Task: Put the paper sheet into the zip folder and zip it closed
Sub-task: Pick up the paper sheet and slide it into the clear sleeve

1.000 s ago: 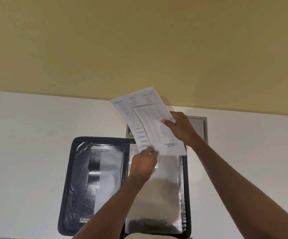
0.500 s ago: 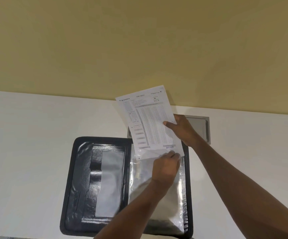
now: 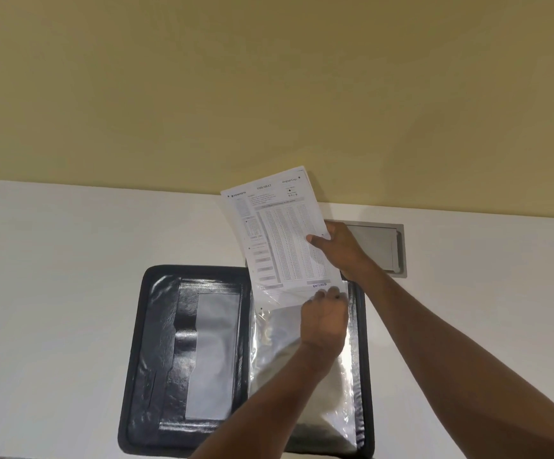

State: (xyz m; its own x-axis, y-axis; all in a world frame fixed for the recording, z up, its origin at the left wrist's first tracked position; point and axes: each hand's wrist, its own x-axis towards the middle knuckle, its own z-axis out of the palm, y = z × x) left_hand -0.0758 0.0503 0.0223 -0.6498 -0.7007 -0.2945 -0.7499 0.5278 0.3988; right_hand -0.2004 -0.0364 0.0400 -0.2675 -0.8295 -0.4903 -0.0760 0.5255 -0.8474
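Right hand [image 3: 339, 250]: we saw it pinching the paper sheet [image 3: 280, 233].
Left hand [image 3: 324, 321]: gripped the clear sleeve [image 3: 274, 359] of the zip folder [image 3: 156, 329].

The white table [image 3: 53, 293] has room at its left edge, beside the open black zip folder [image 3: 156, 359]. The white printed paper sheet [image 3: 282, 233], left hand [image 3: 323, 321] and right hand [image 3: 341, 250] block the mouth of its clear plastic sleeve [image 3: 338, 399].

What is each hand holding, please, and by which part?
The right hand pinches the sheet by its right edge. The left hand curls at the sleeve mouth by the sheet's bottom edge; which it holds cannot be told.
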